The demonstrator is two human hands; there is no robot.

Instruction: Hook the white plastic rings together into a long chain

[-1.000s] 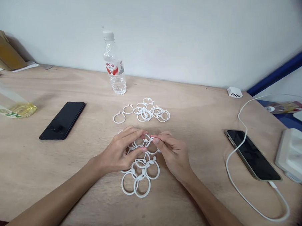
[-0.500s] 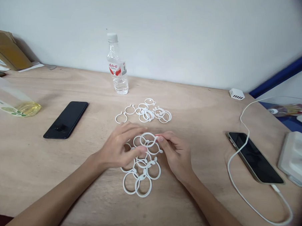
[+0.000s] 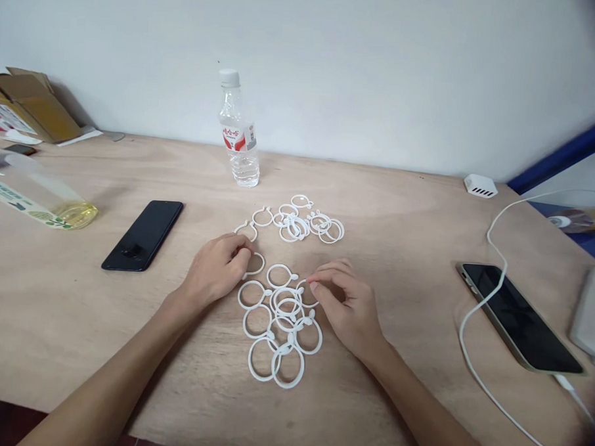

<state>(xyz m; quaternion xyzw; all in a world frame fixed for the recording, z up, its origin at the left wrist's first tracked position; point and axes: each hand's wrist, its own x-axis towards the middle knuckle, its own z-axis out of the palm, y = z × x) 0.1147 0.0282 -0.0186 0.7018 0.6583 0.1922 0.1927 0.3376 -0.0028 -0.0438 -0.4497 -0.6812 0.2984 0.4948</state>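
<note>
A chain of linked white plastic rings (image 3: 279,325) lies flat on the wooden table (image 3: 400,227) in front of me. My right hand (image 3: 347,307) rests at the chain's right side, with thumb and forefinger pinched on a ring at its upper right edge. My left hand (image 3: 215,269) is up and left of the chain. Its fingers are curled, their tips closed at a single loose ring (image 3: 246,230), and another ring (image 3: 255,266) lies just under them. A pile of loose white rings (image 3: 305,224) sits farther back.
A clear water bottle (image 3: 238,141) stands behind the rings. A black phone (image 3: 144,235) lies to the left, beside a toppled bottle of yellow liquid (image 3: 47,199) and a cardboard box (image 3: 34,100). At right are a phone (image 3: 520,318) on a white cable (image 3: 474,349) and a white charger (image 3: 480,186).
My left hand let go of the chain's top ring and moved up and left to the loose ring. The chain now lies spread flat. My view shifted slightly left.
</note>
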